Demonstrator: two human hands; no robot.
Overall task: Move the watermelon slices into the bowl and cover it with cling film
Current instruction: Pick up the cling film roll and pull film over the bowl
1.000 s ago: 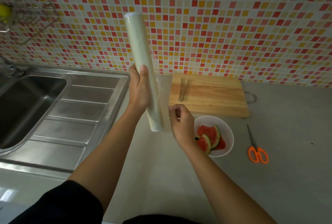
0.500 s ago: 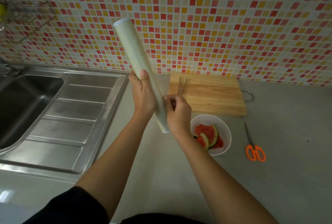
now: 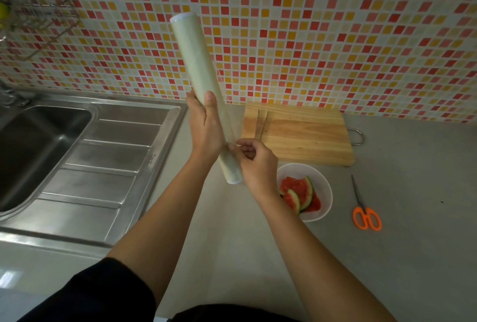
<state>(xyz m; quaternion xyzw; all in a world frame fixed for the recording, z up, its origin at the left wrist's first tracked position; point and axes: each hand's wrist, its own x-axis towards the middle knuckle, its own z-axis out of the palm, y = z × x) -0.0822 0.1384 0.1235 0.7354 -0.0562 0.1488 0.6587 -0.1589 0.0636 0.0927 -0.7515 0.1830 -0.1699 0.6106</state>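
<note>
Pale, milky-green cling film roll [image 3: 200, 81], long and smooth, is held nearly upright above the counter, its top leaning slightly left against a mosaic wall of red, orange and cream tiles. The left hand [image 3: 205, 128] is wrapped around the roll's lower half, thumb on the front. The right hand [image 3: 255, 164] is pinched closed at the roll's lower right side, fingertips on the film's loose edge; a thin clear flap shows just above them. Below and right of the hands, a white bowl [image 3: 324, 187] sits on the grey countertop [image 3: 413, 257] holding red watermelon slices [image 3: 299, 192] with green rinds. A wooden cutting board [image 3: 304, 135] lies just behind the bowl. Orange-handled scissors [image 3: 364, 208] lie to the bowl's right. A steel sink [image 3: 85, 166] fills the left side; bare counter spreads right and forward.
</note>
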